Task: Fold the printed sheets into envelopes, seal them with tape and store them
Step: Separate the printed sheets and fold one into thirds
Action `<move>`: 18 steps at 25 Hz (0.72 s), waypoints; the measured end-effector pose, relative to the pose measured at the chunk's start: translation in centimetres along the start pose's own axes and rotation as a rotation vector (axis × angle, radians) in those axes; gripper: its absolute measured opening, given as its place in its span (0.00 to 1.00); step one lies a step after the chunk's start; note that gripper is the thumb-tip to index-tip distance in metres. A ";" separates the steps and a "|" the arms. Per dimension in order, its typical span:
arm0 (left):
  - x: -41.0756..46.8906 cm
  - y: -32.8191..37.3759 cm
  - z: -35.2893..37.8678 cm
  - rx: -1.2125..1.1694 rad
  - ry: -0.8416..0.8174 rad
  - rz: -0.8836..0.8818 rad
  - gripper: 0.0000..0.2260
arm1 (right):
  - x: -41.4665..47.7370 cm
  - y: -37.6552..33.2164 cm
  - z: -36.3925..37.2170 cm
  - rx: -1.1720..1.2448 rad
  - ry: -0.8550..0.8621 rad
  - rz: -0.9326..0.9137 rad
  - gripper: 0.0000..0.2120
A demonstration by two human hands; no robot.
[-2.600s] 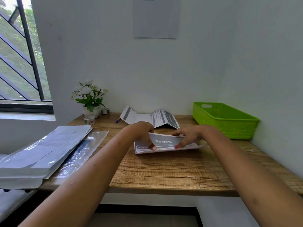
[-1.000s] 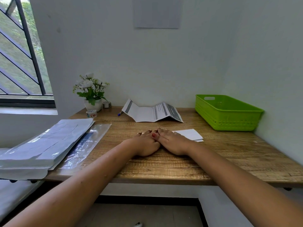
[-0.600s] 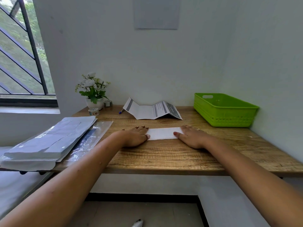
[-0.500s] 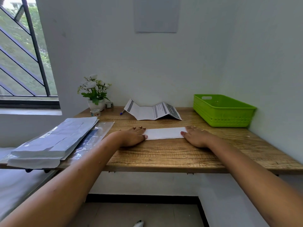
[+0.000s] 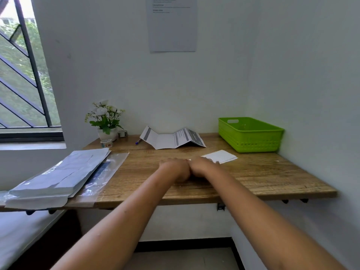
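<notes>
1. Nearest the camera, both bare forearms reached over the front edge of the bench (image 5: 272, 176), and the left hand (image 5: 174, 168) and right hand (image 5: 202, 166) met side by side, touching, low on the wood.
2. Half a second before, the hands had been well apart, one at each end of the folded sheet (image 5: 220, 156); now they had come together over its left part, leaving only its right end showing just beyond the right hand.
3. The fingers were blurred and mostly hidden behind the backs of the hands, so I could not tell whether they lay straight or curled, nor whether either gripped the paper (nothing looked lifted off the bench).
4. I judged this as another pressing pass along the crease, so the fold was close to finished, with taping and storing not yet done.
5. To the left, a stack of plastic-wrapped papers (image 5: 58, 178) hung over the bench edge.
6. Further back stood two tape rolls (image 5: 106, 143) beside a flower pot (image 5: 105, 121), well apart from the hands, so a reach would be needed for sealing.
7. At the rear lay an unfolded printed sheet (image 5: 171, 138), and the green basket (image 5: 249, 135) sat in the right corner.
</notes>
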State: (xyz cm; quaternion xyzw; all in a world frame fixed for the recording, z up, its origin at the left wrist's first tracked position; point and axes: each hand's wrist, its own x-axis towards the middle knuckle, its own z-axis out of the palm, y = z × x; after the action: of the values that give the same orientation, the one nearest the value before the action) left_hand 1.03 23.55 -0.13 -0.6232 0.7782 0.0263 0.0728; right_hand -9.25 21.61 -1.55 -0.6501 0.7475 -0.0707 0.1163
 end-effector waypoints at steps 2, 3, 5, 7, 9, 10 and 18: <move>-1.5 2.2 -1.1 -0.002 0.056 0.165 0.16 | 1.2 1.3 -0.3 -0.046 -0.051 0.044 0.28; -2.1 3.0 -1.7 -0.045 0.066 0.261 0.15 | 1.6 2.6 -0.6 -0.072 -0.037 0.072 0.29; -3.3 4.1 -2.6 -0.180 0.033 0.451 0.13 | 2.0 4.6 -1.0 -0.102 0.004 0.089 0.32; -4.0 5.1 -2.6 -0.307 -0.035 0.561 0.12 | 1.8 5.9 -1.4 -0.139 0.032 0.010 0.34; -3.6 5.3 -2.7 -0.410 0.005 0.577 0.13 | 2.5 6.8 -1.6 -0.169 0.031 -0.068 0.37; -2.9 5.1 -2.7 -0.467 0.050 0.558 0.13 | 3.1 7.3 -1.7 -0.174 0.019 -0.097 0.38; 3.7 4.2 -0.7 -0.302 0.101 0.378 0.23 | 5.2 10.5 -2.1 -0.112 0.081 -0.142 0.32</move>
State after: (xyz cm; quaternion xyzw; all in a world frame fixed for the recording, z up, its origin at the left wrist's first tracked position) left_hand -3.87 20.85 -0.22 -0.4710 0.8708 0.1243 -0.0662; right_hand -20.54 17.93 -2.70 -0.7037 0.7063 -0.0628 0.0441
